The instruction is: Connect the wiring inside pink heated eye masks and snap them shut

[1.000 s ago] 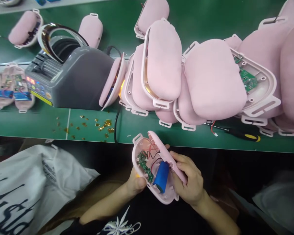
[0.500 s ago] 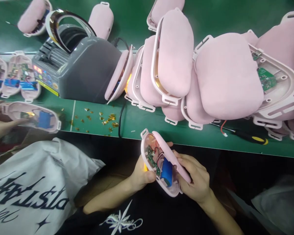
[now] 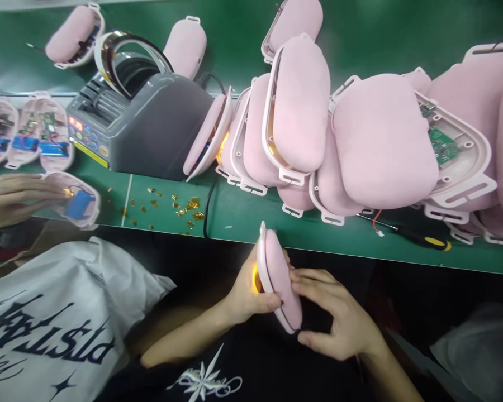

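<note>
A pink oval device case point(image 3: 281, 282) is held up over my lap, with its pink cover lying against the white-rimmed back shell. My left hand point(image 3: 249, 290) is closed around the shell side, the thumb along the lower rim. Orange light glows between that palm and the shell. My right hand point(image 3: 333, 315) has its fingers stretched out and its fingertips against the cover, while the thumb stands apart near the case's lower end. The circuit board and battery inside are hidden from view now.
A grey tape dispenser point(image 3: 151, 123) stands on the green bench, gold tape scraps point(image 3: 188, 206) before it. Pink cases point(image 3: 299, 106) pile up behind my hands. A screwdriver point(image 3: 423, 239) lies at right. At left, another person's hand point(image 3: 20, 198) is over an open shell point(image 3: 77, 204).
The cover has swung down onto the shell, hiding the board and blue battery. The case has turned more edge-on, and my right hand has loosened. The other person's hand has moved over their shell.
</note>
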### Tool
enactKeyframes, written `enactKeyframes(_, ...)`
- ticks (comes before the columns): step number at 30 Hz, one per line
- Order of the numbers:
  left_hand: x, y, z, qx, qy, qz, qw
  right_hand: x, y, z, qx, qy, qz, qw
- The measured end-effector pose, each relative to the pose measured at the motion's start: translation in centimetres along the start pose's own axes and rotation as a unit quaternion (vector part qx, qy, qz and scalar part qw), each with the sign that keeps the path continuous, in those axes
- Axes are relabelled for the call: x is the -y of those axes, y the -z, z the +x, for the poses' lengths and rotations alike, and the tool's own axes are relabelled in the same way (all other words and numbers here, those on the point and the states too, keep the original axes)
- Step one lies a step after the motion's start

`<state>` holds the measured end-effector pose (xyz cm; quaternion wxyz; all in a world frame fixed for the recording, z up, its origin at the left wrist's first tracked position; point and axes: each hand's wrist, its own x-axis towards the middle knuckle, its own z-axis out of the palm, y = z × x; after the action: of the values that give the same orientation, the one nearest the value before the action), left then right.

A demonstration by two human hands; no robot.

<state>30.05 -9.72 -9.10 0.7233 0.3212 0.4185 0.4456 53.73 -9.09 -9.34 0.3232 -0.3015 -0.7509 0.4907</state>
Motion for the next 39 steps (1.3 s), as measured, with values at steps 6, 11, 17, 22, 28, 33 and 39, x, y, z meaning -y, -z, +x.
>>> enactKeyframes(6,-1.0,0.3,1.1,0.124,0.04,0.041,0.991,0.4,1.7,0.5,-0.072,-0.015,0.032,0.997)
enactKeyframes(11,-1.0,-0.4,1.1,0.377,0.06,-0.028,0.924,0.8,1.6,3.6,0.026,-0.039,0.19,0.981)
enactKeyframes(17,2.2,0.2,1.2,0.402,0.124,-0.143,0.896,0.0,-1.5,4.1,-0.003,-0.031,0.317,0.948)
enactKeyframes(22,-0.6,0.3,3.2,0.429,0.054,0.01,0.901,1.8,0.6,4.3,-0.026,0.004,0.265,0.964)
enactKeyframes(28,-4.7,1.6,0.8,0.114,-0.159,0.369,0.909,3.7,3.7,5.0,-0.142,0.105,0.054,0.983)
enactKeyframes(33,-1.3,2.3,0.7,-0.072,-0.181,0.191,0.962,2.0,2.4,3.1,-0.179,-0.019,0.027,0.983)
enactKeyframes(39,-3.9,3.1,2.2,0.016,-0.258,0.214,0.942,0.7,2.2,2.5,-0.262,0.048,-0.094,0.959)
